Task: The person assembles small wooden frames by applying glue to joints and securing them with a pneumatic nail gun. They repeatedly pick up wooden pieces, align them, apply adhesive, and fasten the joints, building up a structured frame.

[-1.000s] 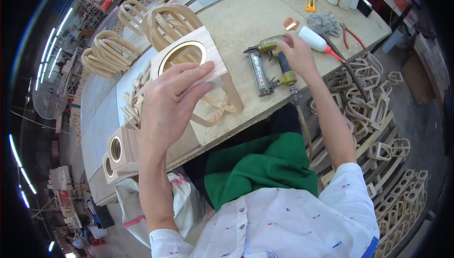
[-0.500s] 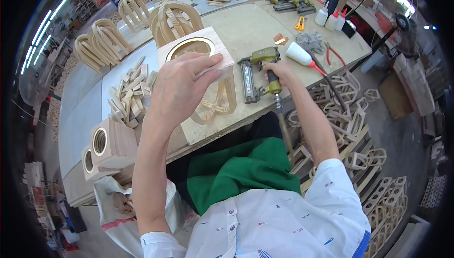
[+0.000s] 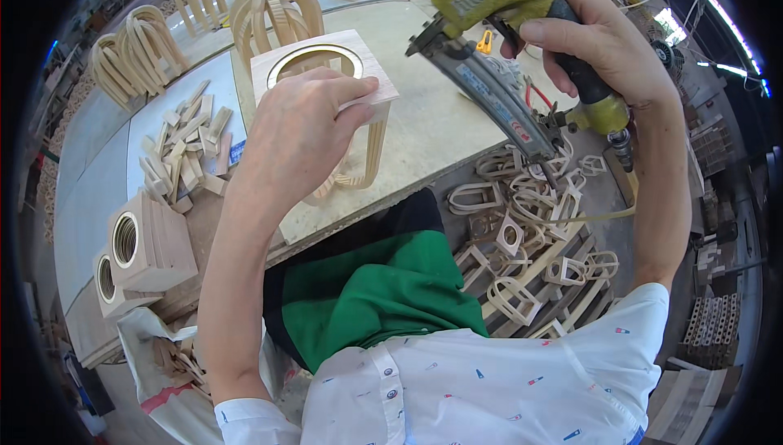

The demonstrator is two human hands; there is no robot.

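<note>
Left hand point(image 3: 298, 139) pressed flat on a square wooden panel with round hole point(image 3: 326, 66), set atop bent-wood arches on the workbench point(image 3: 424, 119) | right hand point(image 3: 608, 49) closed around a raised nail gun point(image 3: 506, 45) (not touching wood) | nailing judged still pending; finished stacks lie near left.

right hand point(image 3: 608, 41) | nail gun point(image 3: 506, 45) lifted off bench, now raised in air

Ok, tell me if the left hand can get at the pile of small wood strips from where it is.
Probably yes. The left hand rests on the square wooden block, and the strip pile lies just to its left on the table with nothing between; it would have to let go first.
</note>
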